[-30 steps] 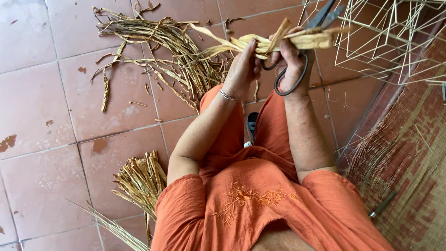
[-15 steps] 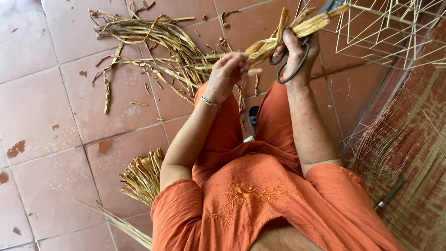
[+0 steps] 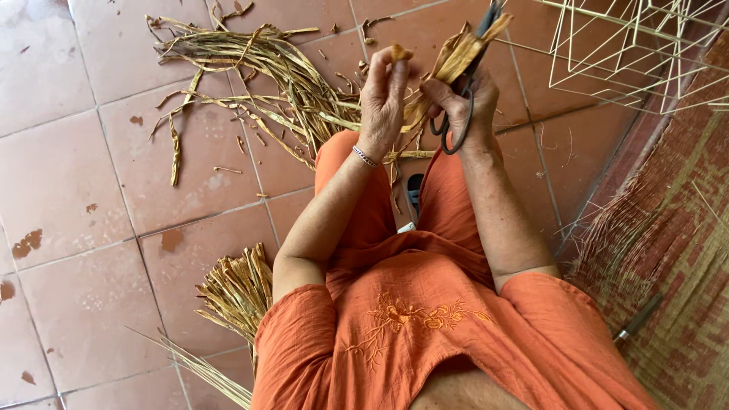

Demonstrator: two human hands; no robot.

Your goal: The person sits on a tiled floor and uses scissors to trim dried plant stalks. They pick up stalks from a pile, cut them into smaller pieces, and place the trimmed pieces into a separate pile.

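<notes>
I sit on a tiled floor in orange clothes. My left hand point(image 3: 386, 95) pinches the end of a bundle of dried yellowish leaf strips point(image 3: 454, 57) in front of me. My right hand point(image 3: 465, 99) grips the same bundle and also has its fingers through the loops of black scissors point(image 3: 456, 121), whose blades run up along the strips. Both hands are raised above my knees, close together.
A pile of loose dried strips point(image 3: 266, 83) lies on the tiles ahead. A stubby bundle of cut strips point(image 3: 239, 292) lies by my left elbow. A pale stick frame point(image 3: 630, 45) stands at upper right. A woven mat point(image 3: 668, 250) covers the right side, with a knife point(image 3: 636, 323) on it.
Both hands have drawn closer together. My left hand has moved right and up to the strip bundle's end. The bundle has tilted more upright.
</notes>
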